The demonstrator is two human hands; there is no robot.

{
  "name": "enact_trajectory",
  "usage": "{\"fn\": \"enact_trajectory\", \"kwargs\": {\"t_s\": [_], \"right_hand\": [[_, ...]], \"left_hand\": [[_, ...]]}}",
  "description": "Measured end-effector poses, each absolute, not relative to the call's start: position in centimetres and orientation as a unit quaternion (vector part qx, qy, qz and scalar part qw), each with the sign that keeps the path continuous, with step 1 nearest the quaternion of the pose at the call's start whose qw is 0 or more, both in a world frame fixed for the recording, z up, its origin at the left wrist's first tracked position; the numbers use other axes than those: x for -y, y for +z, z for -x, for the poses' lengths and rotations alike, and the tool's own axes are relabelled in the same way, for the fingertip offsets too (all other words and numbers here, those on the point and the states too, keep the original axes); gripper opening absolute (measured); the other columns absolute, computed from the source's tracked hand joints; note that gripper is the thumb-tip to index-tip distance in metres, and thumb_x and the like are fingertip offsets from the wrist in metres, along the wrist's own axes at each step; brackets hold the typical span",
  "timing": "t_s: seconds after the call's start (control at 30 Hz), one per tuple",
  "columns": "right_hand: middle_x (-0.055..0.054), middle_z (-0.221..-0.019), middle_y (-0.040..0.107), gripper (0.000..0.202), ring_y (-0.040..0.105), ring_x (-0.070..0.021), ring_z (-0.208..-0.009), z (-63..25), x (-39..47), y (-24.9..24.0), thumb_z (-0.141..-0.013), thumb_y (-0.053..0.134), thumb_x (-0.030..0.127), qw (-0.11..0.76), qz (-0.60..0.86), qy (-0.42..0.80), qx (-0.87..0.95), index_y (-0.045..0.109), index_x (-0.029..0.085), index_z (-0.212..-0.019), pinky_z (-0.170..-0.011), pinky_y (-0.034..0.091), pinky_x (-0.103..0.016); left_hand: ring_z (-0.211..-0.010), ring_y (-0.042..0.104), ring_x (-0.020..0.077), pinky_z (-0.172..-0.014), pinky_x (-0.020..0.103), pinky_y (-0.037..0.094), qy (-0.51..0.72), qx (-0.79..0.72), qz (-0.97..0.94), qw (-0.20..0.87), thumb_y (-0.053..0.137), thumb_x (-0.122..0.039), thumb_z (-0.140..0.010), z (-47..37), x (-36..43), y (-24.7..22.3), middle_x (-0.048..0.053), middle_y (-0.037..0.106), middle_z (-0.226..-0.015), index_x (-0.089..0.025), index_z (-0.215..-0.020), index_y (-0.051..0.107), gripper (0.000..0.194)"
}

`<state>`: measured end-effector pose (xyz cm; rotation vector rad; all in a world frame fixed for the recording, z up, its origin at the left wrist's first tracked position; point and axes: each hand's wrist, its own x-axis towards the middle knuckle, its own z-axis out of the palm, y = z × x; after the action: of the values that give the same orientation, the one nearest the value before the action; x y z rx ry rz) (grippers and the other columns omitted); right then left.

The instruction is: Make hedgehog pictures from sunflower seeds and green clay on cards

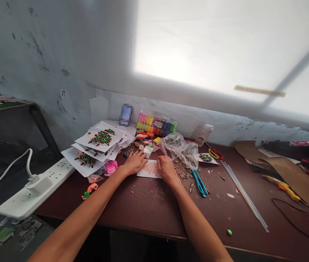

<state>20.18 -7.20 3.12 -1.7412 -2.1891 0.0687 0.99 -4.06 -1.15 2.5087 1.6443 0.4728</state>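
Note:
A white card (149,169) with an orange-red drawing lies on the dark red table, between my two hands. My left hand (136,162) rests flat at the card's left edge, fingers spread, holding nothing. On the card's right side is my right hand (166,168), its fingers curled; whatever is between them is too small to make out. Striped seeds (185,171) are scattered just right of that hand, beside a crumpled clear plastic bag (177,143). Small clay scraps lie beyond the card.
Stacked decorated cards (100,140), pink clay (111,167) and a power strip (38,189) are at left. Behind stand a clay pack (157,124) and a cup (204,134). Blue-handled pliers (199,183), scissors (215,153), glue sticks (245,196) and a yellow glue gun (284,186) lie right.

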Motion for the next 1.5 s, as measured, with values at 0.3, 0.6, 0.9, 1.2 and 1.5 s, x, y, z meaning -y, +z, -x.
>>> {"fn": "enact_trajectory", "kwargs": {"t_s": [0.3, 0.6, 0.9, 1.2, 1.5], "right_hand": [[-0.012, -0.115, 0.072, 0.028, 0.066, -0.0210, -0.107, -20.1, 6.3, 3.2, -0.098, 0.047, 0.015, 0.220, 0.606, 0.029, 0.764, 0.071, 0.015, -0.113, -0.095, 0.045, -0.029], [-0.013, -0.117, 0.072, 0.029, 0.067, -0.0230, -0.108, -18.3, 2.3, 6.2, -0.097, 0.048, 0.016, 0.144, 0.619, 0.037, 0.771, 0.072, 0.016, -0.114, -0.092, 0.047, -0.029], [-0.015, -0.132, 0.065, 0.040, 0.062, -0.0233, -0.120, -15.0, -2.6, 5.2, -0.098, 0.042, 0.013, 0.129, 0.601, 0.054, 0.787, 0.067, 0.015, -0.129, -0.098, 0.045, -0.029], [-0.015, -0.144, 0.054, 0.060, 0.059, -0.0244, -0.125, -12.8, -6.7, 5.1, -0.094, 0.043, 0.009, 0.176, 0.595, 0.075, 0.781, 0.043, 0.022, -0.153, -0.102, 0.045, -0.034], [-0.013, -0.144, 0.055, 0.054, 0.060, -0.0239, -0.123, -12.4, -8.2, 6.2, -0.095, 0.049, 0.011, 0.150, 0.607, 0.034, 0.779, 0.053, 0.027, -0.146, -0.100, 0.045, -0.032]], "left_hand": [[-0.129, 0.055, 0.0316, -0.112, 0.055, 0.038, 0.218, -0.521, -0.825, 0.015, 0.048, -0.036, -0.099, -1.9, 3.3, 0.2, 0.014, 0.061, -0.140, -0.024, -0.120, 0.069, 0.033], [-0.141, 0.044, 0.0353, -0.116, 0.064, 0.029, 0.240, -0.569, -0.787, 0.001, 0.049, -0.026, -0.096, -0.8, 2.5, -1.2, 0.011, 0.055, -0.149, -0.028, -0.130, 0.065, 0.037], [-0.145, 0.040, 0.0355, -0.117, 0.066, 0.025, 0.195, -0.535, -0.821, 0.027, 0.044, -0.029, -0.099, -1.5, 2.8, -0.9, 0.011, 0.055, -0.149, -0.028, -0.130, 0.065, 0.038], [-0.154, 0.022, 0.0371, -0.121, 0.065, 0.012, 0.141, -0.539, -0.830, 0.029, 0.052, -0.033, -0.095, -1.4, 3.3, 0.0, 0.016, 0.032, -0.164, -0.025, -0.149, 0.048, 0.055], [-0.155, 0.018, 0.0364, -0.122, 0.063, 0.012, 0.141, -0.482, -0.864, 0.045, 0.058, -0.045, -0.091, -1.2, 3.8, -0.1, 0.015, 0.031, -0.164, -0.024, -0.149, 0.048, 0.062]]}}
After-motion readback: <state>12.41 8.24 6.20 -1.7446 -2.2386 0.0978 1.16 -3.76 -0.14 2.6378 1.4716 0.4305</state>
